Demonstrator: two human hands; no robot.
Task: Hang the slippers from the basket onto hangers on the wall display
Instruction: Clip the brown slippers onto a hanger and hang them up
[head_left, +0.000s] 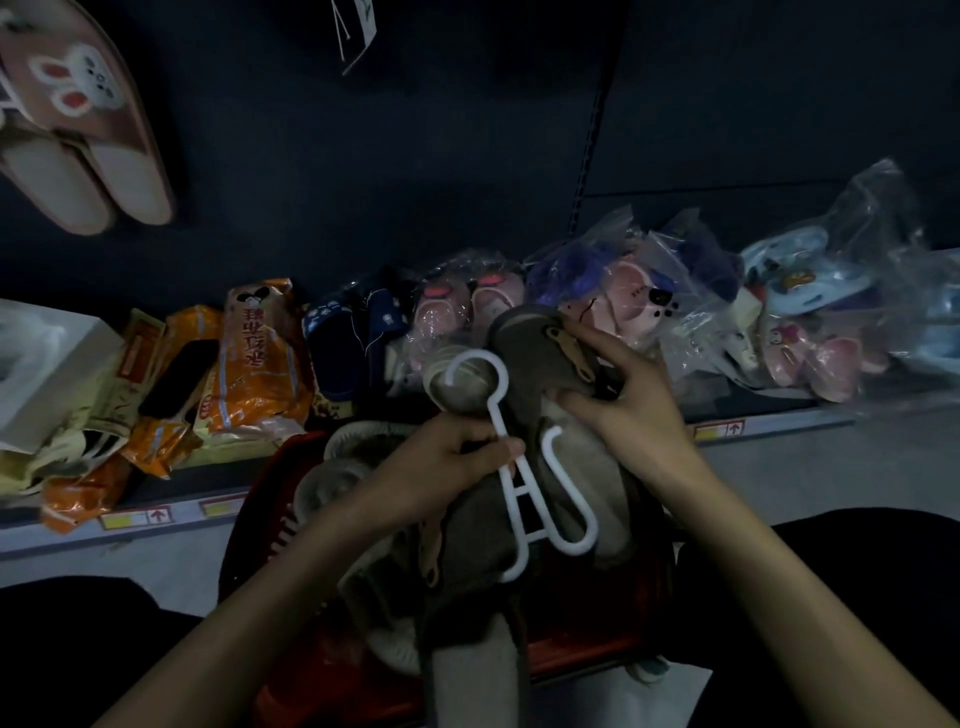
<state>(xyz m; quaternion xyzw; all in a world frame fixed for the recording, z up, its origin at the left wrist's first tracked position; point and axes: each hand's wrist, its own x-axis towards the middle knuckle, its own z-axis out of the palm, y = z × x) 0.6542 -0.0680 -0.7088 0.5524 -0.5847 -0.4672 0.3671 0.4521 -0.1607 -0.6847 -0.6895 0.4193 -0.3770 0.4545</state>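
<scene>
A white plastic slipper hanger (519, 467) is pinched by its stem in my left hand (441, 467), hook end pointing up. My right hand (623, 395) grips a brown slipper (524, 348) by its upper, holding it just right of the hanger's hook. Below both hands, more brown and beige slippers (467, 597) lie piled in a red basket (587, 649). A pink slipper pair (78, 140) with a rabbit face hangs on the dark wall display at the upper left.
A low shelf (156, 525) in front of me carries orange slipper packets (249, 364), a white box (47, 369) at the left and several clear bags of pink, blue and navy slippers (649, 296). The dark wall panel (415, 156) rises behind it.
</scene>
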